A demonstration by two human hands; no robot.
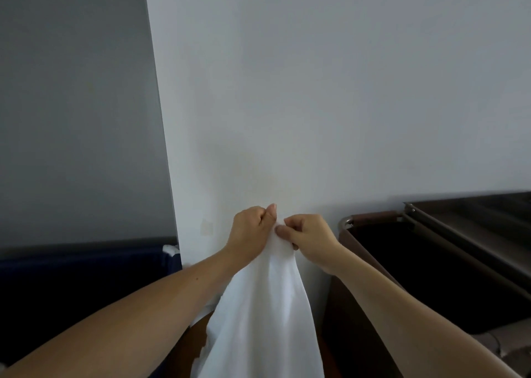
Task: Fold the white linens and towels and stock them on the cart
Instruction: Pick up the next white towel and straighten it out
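Both arms are raised in front of a pale wall (pixel 316 90), and the white linen (pixel 264 305) hangs straight down from the two hands, which meet at its top edge. The left hand (pixel 250 228) has its fingers curled into the cloth, the thumb up and pressed against the gathered corner. The right hand (pixel 309 232) pinches the same bunch of fabric from the right, fingertips (pixel 280 229) nipped on the edge just beside the left thumb, so the two hands touch or very nearly touch. Below them the sheet widens into loose folds and runs out of view at the near edge.

The wall's corner stands to the left, with a greyer, shadowed wall (pixel 71 104) set further back beyond it. Low on the left sits a dark blue piece of furniture (pixel 71 285), a scrap of white cloth (pixel 171 249) showing at its right end. To the right stands a brown cart (pixel 370 219) with a dark open bin and a metal rail (pixel 448 231) across its top; the right forearm crosses in front of its near corner.
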